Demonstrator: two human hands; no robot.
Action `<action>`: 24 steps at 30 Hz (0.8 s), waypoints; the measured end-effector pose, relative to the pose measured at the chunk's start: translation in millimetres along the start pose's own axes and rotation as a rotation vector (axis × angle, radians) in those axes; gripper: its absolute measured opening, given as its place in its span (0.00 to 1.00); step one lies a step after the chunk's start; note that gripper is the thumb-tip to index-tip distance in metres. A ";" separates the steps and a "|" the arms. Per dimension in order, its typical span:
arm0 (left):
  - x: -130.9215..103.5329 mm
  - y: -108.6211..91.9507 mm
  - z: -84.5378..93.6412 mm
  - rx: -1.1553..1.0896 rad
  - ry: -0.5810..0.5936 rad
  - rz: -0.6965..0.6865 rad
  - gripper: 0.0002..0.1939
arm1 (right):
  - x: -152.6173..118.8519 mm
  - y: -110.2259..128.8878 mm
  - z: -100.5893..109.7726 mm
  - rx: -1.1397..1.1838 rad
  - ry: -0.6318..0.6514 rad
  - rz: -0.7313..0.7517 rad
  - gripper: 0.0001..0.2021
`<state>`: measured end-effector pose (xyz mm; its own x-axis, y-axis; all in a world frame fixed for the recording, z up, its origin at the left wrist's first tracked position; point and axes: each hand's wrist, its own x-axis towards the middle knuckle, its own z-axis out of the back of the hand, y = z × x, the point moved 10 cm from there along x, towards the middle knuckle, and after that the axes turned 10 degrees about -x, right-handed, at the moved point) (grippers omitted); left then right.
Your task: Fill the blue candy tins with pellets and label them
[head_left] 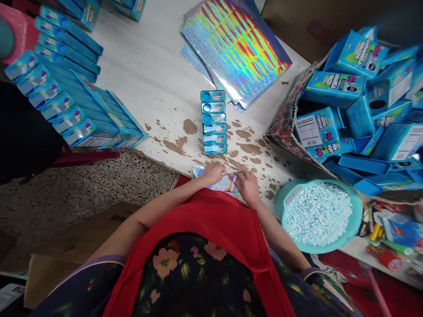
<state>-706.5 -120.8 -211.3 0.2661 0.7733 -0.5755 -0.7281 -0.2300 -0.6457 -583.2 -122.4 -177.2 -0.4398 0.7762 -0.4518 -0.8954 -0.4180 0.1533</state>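
Observation:
At the table's front edge, close against the red apron, lies a shiny holographic sticker strip point(220, 183). My left hand point(214, 173) is closed on its upper edge, fingers bent and pinching. My right hand point(248, 185) pinches the strip's right end, where a paler piece shows between the fingers. The fingertips of both hands nearly meet. Just beyond them stands a column of several small blue candy boxes point(214, 118). The nearer ones carry a shiny strip across one end; the farther ones show a bare round window.
Holographic sheets point(234, 48) lie at the back. On the right are a carton point(287, 119) heaped with blue boxes and a teal basin point(280, 207) of pale blue candies point(319, 215). Stacked blue boxes point(95, 105) line the left edge. Brown stains mark the white table point(145, 57).

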 end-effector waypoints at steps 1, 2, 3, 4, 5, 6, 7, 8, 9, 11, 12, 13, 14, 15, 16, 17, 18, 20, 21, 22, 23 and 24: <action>0.3 0.7 -0.2 0.000 0.000 0.010 0.14 | -0.5 3.1 -0.6 -0.017 -0.021 0.002 0.18; 0.5 1.3 -0.3 -0.002 0.001 0.020 0.14 | -1.6 6.5 -1.9 -0.026 -0.043 0.007 0.19; 0.6 1.8 -0.4 -0.006 0.004 0.028 0.13 | -3.1 10.2 -4.0 -0.028 -0.065 0.018 0.19; 0.5 2.3 -0.3 -0.010 0.007 0.035 0.13 | -5.0 13.9 -6.8 -0.029 -0.086 0.033 0.19; 0.3 2.7 0.0 -0.015 0.008 0.042 0.13 | -7.2 17.7 -10.1 -0.033 -0.107 0.054 0.19; 0.1 3.1 0.6 -0.018 0.007 0.048 0.13 | -9.4 21.4 -13.4 -0.041 -0.128 0.080 0.20; -0.1 3.4 1.1 -0.021 0.006 0.052 0.14 | -11.7 24.5 -16.4 -0.052 -0.150 0.105 0.20; -0.1 3.6 1.6 -0.023 0.005 0.056 0.14 | -13.8 26.6 -19.0 -0.066 -0.171 0.128 0.20; -0.1 3.8 1.9 -0.025 0.004 0.059 0.14 | -15.7 27.6 -21.2 -0.079 -0.190 0.144 0.21; 0.1 3.8 2.0 -0.029 0.002 0.061 0.14 | -18.6 27.4 -24.9 -0.100 -0.212 0.170 0.21; 0.4 3.8 2.0 -0.030 0.000 0.062 0.13 | -19.9 27.0 -26.5 -0.106 -0.215 0.182 0.21; 0.6 3.9 2.0 -0.031 -0.003 0.064 0.13 | -21.2 26.5 -27.9 -0.109 -0.215 0.195 0.22; 1.0 4.1 2.0 -0.031 -0.006 0.066 0.13 | -22.5 26.1 -28.8 -0.109 -0.214 0.208 0.22; 1.3 4.4 1.9 -0.031 -0.010 0.069 0.13 | -23.9 25.8 -29.1 -0.106 -0.215 0.219 0.22; 1.7 4.7 1.9 -0.032 -0.013 0.072 0.13 | -25.3 25.6 -28.2 -0.102 -0.222 0.228 0.22; 2.0 5.0 1.8 -0.033 -0.015 0.073 0.13 | -26.6 25.4 -26.1 -0.097 -0.238 0.232 0.21; 2.3 5.2 1.7 -0.034 -0.015 0.073 0.13 | -27.8 25.6 -22.7 -0.092 -0.263 0.236 0.20; 2.4 5.3 1.5 -0.040 -0.016 0.070 0.13 | -29.1 26.5 -13.3 -0.079 -0.323 0.237 0.16; 2.4 5.3 1.5 -0.043 -0.017 0.067 0.13 | -28.9 26.5 -7.9 -0.073 -0.351 0.227 0.14; 2.2 5.2 1.6 -0.047 -0.019 0.064 0.13 | -28.3 26.4 -2.7 -0.069 -0.370 0.212 0.12; 2.0 5.1 1.8 -0.051 -0.022 0.062 0.13 | -27.4 26.6 2.4 -0.069 -0.381 0.197 0.10; 1.9 5.1 1.8 -0.056 -0.025 0.060 0.13 | -26.9 28.0 7.7 -0.071 -0.384 0.190 0.09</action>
<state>-710.8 -119.4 -214.7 0.2061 0.7716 -0.6018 -0.7057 -0.3088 -0.6377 -596.9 -151.3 -154.0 -0.6027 0.7958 -0.0593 -0.7947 -0.5917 0.1356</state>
